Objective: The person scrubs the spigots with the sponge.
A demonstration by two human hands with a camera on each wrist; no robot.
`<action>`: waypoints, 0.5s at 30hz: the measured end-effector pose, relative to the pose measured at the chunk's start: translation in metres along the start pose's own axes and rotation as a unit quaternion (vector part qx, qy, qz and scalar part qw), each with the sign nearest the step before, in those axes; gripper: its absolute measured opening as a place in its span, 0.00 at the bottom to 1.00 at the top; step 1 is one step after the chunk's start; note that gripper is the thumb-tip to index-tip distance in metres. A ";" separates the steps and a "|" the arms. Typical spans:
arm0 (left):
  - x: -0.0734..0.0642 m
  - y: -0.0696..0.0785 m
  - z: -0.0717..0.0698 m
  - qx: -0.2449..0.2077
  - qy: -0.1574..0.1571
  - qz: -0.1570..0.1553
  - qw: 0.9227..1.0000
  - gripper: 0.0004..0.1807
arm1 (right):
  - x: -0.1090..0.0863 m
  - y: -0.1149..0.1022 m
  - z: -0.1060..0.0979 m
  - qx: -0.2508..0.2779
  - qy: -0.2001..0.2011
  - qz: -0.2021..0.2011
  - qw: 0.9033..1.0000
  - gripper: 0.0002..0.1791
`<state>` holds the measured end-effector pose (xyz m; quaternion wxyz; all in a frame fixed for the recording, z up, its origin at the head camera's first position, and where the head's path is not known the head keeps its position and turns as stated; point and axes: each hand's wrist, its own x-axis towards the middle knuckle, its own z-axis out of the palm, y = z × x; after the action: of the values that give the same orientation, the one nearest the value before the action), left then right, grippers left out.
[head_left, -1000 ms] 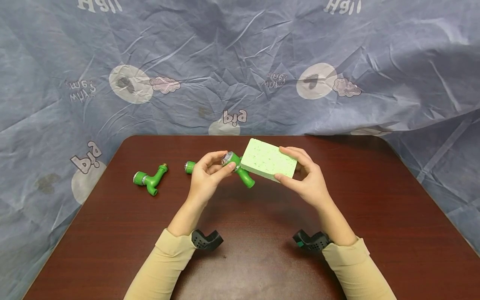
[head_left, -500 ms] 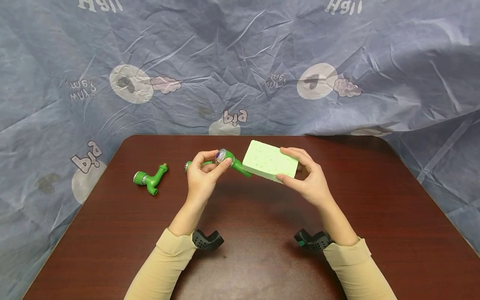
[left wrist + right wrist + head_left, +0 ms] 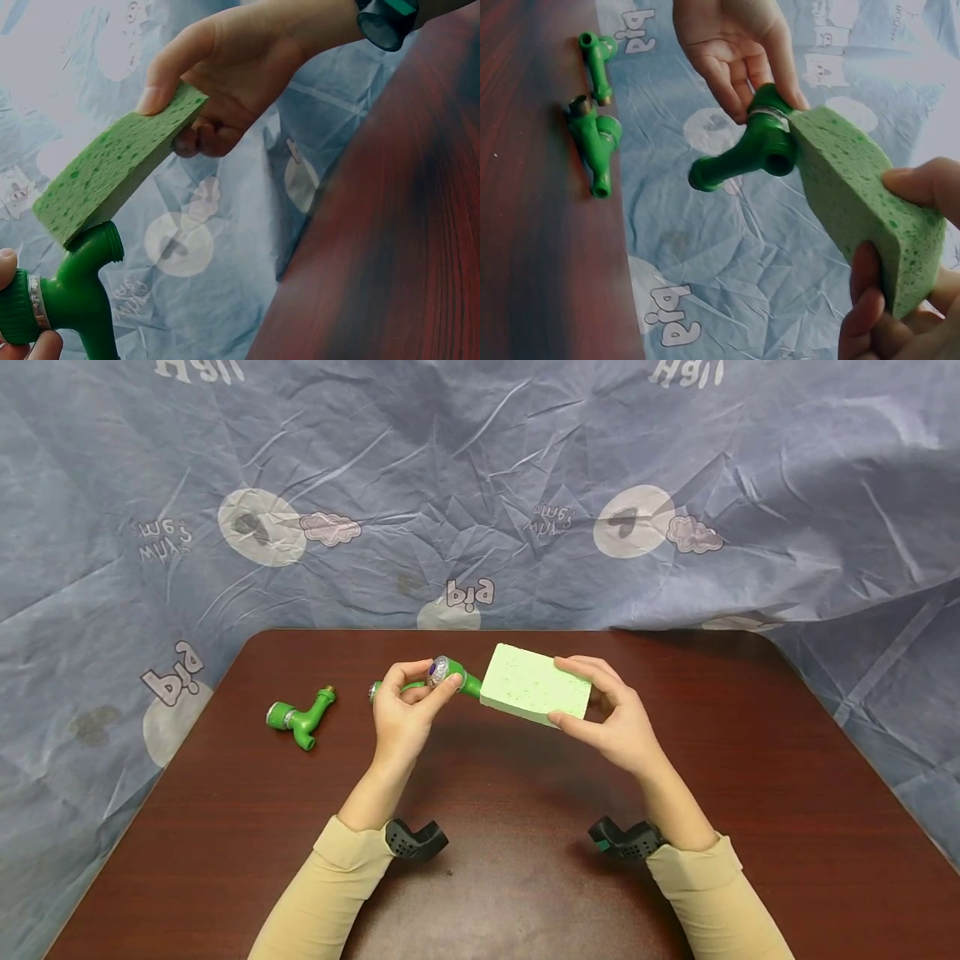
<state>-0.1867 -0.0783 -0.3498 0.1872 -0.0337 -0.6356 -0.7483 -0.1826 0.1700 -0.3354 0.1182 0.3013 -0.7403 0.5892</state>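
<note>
A green plastic tap (image 3: 471,683) is held up over the table by my left hand (image 3: 399,710), its thumb and fingers pinching the ribbed knob. My right hand (image 3: 622,718) grips the right end of a light green sponge (image 3: 534,685), thumb on one side and fingers on the other. In the head view the sponge covers part of the tap. From the left wrist, the sponge's (image 3: 120,161) near end meets the tap's threaded outlet (image 3: 109,244). The right wrist view shows the sponge's corner right at the tap's body (image 3: 769,139).
Two more green taps lie on the dark wooden table (image 3: 495,860): one at the left (image 3: 300,722), another tap (image 3: 374,692) mostly hidden behind my left hand. A blue printed sheet (image 3: 480,493) hangs behind the table's far edge. Both wrists wear black camera mounts (image 3: 416,841).
My left hand has turned the tap, so its knob end faces the head camera and its spout has swung up behind the sponge. The sponge has shifted slightly.
</note>
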 end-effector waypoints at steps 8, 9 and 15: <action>0.000 0.001 0.000 -0.004 -0.019 -0.003 1.000 0.22 | 0.000 0.001 0.004 0.017 -0.029 -0.032 0.999 0.35; 0.001 0.001 -0.001 -0.003 -0.021 0.000 1.000 0.23 | 0.000 0.001 0.004 0.020 -0.027 -0.036 0.999 0.35; 0.003 0.001 -0.003 -0.029 -0.046 0.015 0.998 0.23 | 0.001 0.003 -0.002 0.057 -0.008 -0.034 0.998 0.34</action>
<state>-0.1885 -0.0822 -0.3485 0.1683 -0.0830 -0.6212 -0.7609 -0.1852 0.1719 -0.3368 0.1146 0.3374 -0.6957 0.6237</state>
